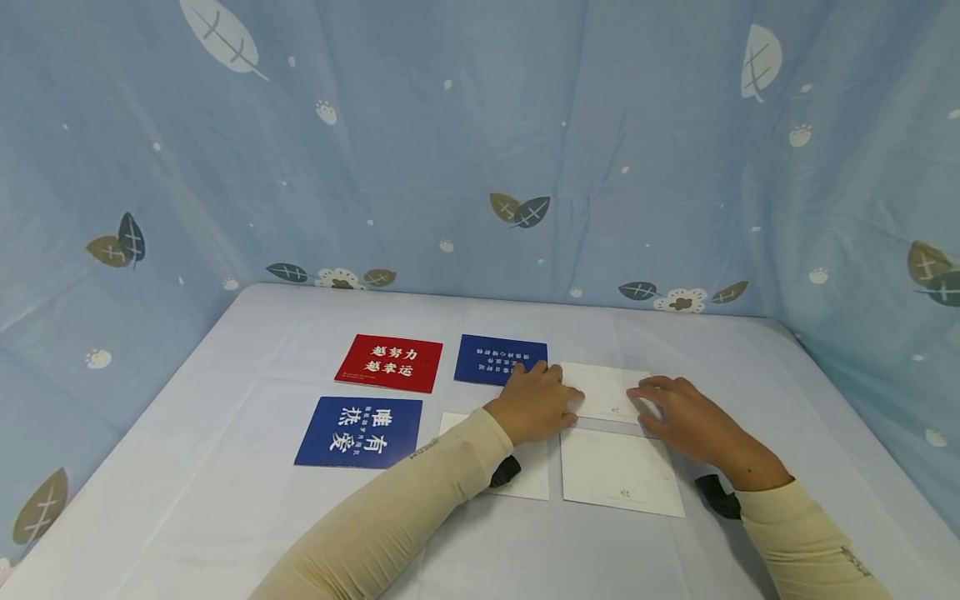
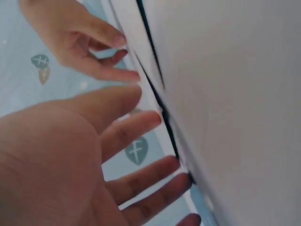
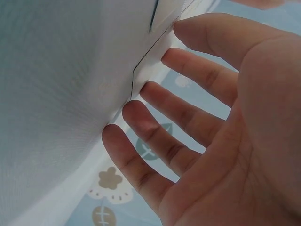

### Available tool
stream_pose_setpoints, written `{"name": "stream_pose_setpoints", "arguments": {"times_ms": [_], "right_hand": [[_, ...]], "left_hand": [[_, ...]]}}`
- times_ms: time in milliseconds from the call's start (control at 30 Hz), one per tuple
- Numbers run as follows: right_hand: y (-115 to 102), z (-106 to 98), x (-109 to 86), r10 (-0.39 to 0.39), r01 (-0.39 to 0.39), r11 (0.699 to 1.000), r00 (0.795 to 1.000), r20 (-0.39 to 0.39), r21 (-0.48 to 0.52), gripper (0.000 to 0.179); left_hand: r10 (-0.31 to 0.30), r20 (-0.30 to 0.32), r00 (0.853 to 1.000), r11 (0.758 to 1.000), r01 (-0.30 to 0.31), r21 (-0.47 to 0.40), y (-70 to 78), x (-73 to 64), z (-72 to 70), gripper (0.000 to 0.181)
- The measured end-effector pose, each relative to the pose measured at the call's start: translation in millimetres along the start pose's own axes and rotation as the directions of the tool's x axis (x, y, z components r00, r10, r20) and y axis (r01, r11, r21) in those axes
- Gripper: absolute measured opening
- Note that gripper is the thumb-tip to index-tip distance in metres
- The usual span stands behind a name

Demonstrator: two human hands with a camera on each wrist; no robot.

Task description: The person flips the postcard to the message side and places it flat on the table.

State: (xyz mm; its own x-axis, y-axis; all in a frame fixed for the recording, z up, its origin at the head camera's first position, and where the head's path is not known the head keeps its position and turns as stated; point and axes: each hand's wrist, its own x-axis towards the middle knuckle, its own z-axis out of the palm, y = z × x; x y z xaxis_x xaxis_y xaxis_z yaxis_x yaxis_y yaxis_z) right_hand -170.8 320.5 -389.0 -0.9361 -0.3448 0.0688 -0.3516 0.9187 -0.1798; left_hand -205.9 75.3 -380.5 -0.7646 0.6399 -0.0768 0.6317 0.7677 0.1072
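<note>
In the head view a white card (image 1: pixel 603 385) lies flat with a hand at either side. My left hand (image 1: pixel 534 403) reaches over from the left, its thumb and a finger at the card's left edge and other fingertips by the blue card with white writing (image 1: pixel 491 354). On the other side my right hand (image 1: pixel 690 421) touches the card's right part with its fingertips. In the right wrist view the fingers (image 3: pixel 181 113) are spread and nearly straight. The left wrist view shows the left fingers (image 2: pixel 136 181) extended, with the right hand (image 2: pixel 77 42) beyond them.
Just below lies a second white card (image 1: pixel 621 473). Another white card (image 1: pixel 528 467) is partly covered by the left forearm. Farther left are a red card (image 1: pixel 390 364) and a blue card (image 1: pixel 358 433). A patterned blue curtain (image 1: pixel 420 150) hangs behind the white table (image 1: pixel 225 500).
</note>
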Motion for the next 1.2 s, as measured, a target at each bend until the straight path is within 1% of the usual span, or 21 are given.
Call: {"name": "stream_pose_setpoints", "arguments": {"times_ms": [67,133,200,300,433,500,600,700,767,833,1000,1100,1200], "right_hand": [[-1,1,-1.2,-0.002,0.002,1.0,1.0,0.007,-0.025,0.038],[-1,2,-2.5,-0.006,0.006,0.999,1.0,0.011,-0.052,0.038],[-1,3,-3.2,-0.014,0.015,0.998,1.0,0.008,-0.069,0.039],[0,3,-3.1,-0.027,0.027,0.998,1.0,-0.003,-0.065,0.039],[2,0,-2.3,-0.021,0.021,0.999,1.0,-0.004,-0.031,0.038],[3,-2,-2.2,-0.008,0.008,1.0,1.0,-0.003,-0.023,0.039],[1,-6,-0.1,0.019,-0.02,1.0,0.999,-0.027,-0.023,0.041],[-10,-7,8.4,0.033,-0.035,0.999,0.998,-0.058,-0.029,0.044],[-22,-7,18.3,0.023,-0.025,0.999,0.998,-0.065,-0.035,0.047],[-36,-4,29.6,-0.006,0.004,0.999,0.999,-0.053,-0.05,0.05],[-62,2,54.1,-0.105,0.105,0.992,0.995,0.006,-0.072,0.057],[-71,5,64.9,-0.135,0.139,0.989,0.988,0.072,-0.053,0.06],[-78,6,74.0,-0.143,0.15,0.988,0.979,0.144,-0.038,0.063]], "left_hand": [[0.013,0.002,1.0,1.0,-0.013,-0.016,-2.5,-0.3,-0.8,0.037],[0.018,-0.016,1.0,0.999,-0.018,-0.042,-8.6,0.1,-2.1,0.037],[0.013,-0.038,0.999,0.997,-0.016,-0.069,-17.7,-0.4,-4.8,0.039],[-0.009,-0.062,0.998,0.996,0.003,-0.087,-35.6,-3.3,-11.9,0.044],[-0.035,-0.043,0.998,0.997,0.032,-0.063,-59.6,-9.9,-21.7,0.051],[-0.05,-0.031,0.998,0.998,0.048,-0.047,-71.0,-12.7,-24.2,0.055],[-0.076,-0.018,0.997,0.997,0.075,-0.035,-87.6,-16.6,-24.5,0.061],[-0.116,0.014,0.993,0.992,0.116,-0.042,-101.6,-21.5,-22.3,0.065],[-0.139,0.044,0.989,0.989,0.141,-0.047,-108.9,-25.4,-20.2,0.068],[-0.149,0.068,0.987,0.987,0.153,-0.058,-114.3,-28.9,-18.0,0.069],[-0.127,0.087,0.988,0.987,0.135,-0.085,-121.3,-34.9,-15.3,0.072],[-0.134,0.097,0.986,0.988,0.141,-0.071,-124.3,-37.1,-15.3,0.073],[-0.135,0.114,0.984,0.99,0.14,-0.032,-127.6,-39.0,-15.8,0.073]]}}
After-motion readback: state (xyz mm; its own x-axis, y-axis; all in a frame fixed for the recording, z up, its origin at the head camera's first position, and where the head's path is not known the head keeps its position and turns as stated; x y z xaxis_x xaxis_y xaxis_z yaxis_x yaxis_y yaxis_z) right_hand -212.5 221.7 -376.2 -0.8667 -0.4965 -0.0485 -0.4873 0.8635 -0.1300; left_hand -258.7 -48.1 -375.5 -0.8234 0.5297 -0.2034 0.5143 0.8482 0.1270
